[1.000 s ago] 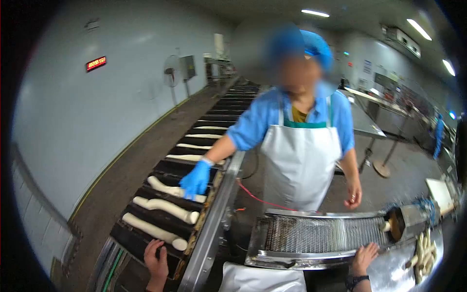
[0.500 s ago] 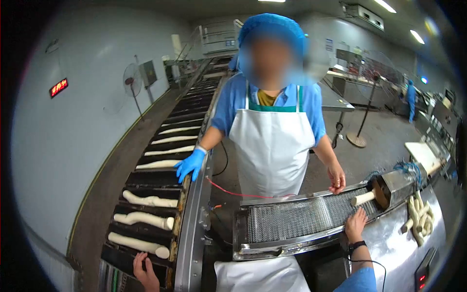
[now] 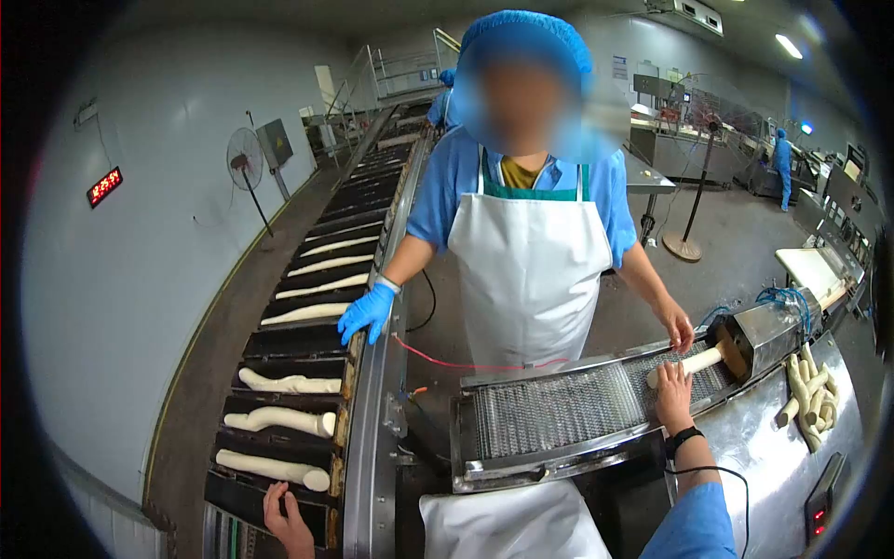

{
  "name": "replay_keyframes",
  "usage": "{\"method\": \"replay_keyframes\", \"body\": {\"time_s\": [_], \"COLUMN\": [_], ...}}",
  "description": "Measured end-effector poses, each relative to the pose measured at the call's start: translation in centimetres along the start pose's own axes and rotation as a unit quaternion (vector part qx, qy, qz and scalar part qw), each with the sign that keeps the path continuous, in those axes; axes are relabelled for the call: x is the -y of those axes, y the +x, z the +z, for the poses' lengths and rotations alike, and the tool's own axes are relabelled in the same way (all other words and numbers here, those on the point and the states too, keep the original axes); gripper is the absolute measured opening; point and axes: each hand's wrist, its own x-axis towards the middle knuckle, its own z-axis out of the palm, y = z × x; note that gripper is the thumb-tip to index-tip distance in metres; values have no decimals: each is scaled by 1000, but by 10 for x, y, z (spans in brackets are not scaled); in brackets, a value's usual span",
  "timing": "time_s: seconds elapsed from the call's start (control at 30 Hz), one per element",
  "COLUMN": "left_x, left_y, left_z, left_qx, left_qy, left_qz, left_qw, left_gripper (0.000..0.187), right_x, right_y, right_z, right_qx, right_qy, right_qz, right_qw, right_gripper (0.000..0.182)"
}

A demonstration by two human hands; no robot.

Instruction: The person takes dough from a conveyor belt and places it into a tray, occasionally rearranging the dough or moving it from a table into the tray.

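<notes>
My right hand [image 3: 672, 401] has its fingers over the near end of a long pale dough-like roll [image 3: 703, 361], which sticks out of a metal machine housing onto a mesh belt [image 3: 559, 412]. At the lower left, my left hand [image 3: 289, 524] has bent fingers, thumb apart, with nothing visible in them. It is over the edge of a dark slotted conveyor [image 3: 291, 337], just below the nearest pale roll [image 3: 270, 468]. More such rolls lie one to a slot farther up.
Across the belt stands a co-worker in a white apron [image 3: 526, 270]. Their blue-gloved hand [image 3: 370, 313] rests by the conveyor; their bare hand [image 3: 678, 328] is near the roll. Several short pale pieces [image 3: 810, 401] are heaped on the steel table [image 3: 745, 456]. A white sheet [image 3: 512, 524] covers something in front.
More of the roll has emerged from the housing, and my right hand has moved up onto its end. The co-worker's bare hand has moved right, closer to the roll. My left hand stays near the conveyor.
</notes>
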Motion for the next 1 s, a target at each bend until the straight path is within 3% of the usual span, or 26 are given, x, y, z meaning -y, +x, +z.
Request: {"method": "replay_keyframes", "body": {"time_s": [0.07,0.17,0.2,0.33,0.37,0.5,0.6,0.7,0.77,0.8,0.83,0.87,0.93,0.97,1.0], "left_x": [-6,-1,-2,-2,-2,1,-3,-16,-17,-19,-22,-27,-19,-13,-8], "left_y": [2,1,2,3,3,2,3,-1,-2,-4,-5,-2,-2,-2,-2], "left_z": [-2,-1,-1,3,4,1,2,-4,-3,-5,-6,-5,-6,-4,-3], "left_qx": [11,11,15,4,0,0,11,9,16,13,8,5,5,2,-22], "left_qy": [-16,-22,-28,-28,-19,-44,-75,-27,-40,-41,-57,-76,-65,-46,-40], "left_qz": [-29,-11,1,12,11,24,36,27,-3,-5,-18,-26,0,16,31], "left_qw": [999,1000,999,1000,1000,999,996,999,999,999,998,997,998,999,998], "left_gripper": [24,24,23,22,21,20,19,21,24,24,26,27,31,35,40], "right_x": [3,9,4,16,18,33,40,52,54,84,108,130,170,192,213], "right_y": [2,9,11,12,10,-1,-11,-12,6,2,-1,-6,-21,-29,-42], "right_z": [-5,-16,-9,-11,-9,-25,-43,-67,-79,-132,-168,-206,-269,-287,-313], "right_qx": [22,42,5,25,16,29,109,112,80,102,120,93,90,76,94], "right_qy": [0,-9,-29,-27,-87,-82,-65,141,322,395,548,619,695,759,787], "right_qz": [-28,-85,-114,-86,-111,-120,-80,-92,-128,-119,-64,-65,-47,-95,-88], "right_qw": [999,995,993,996,990,989,989,979,935,905,825,777,712,639,603], "right_gripper": [53,32,24,22,24,36,21,32,31,30,33,34,45,51,54]}}
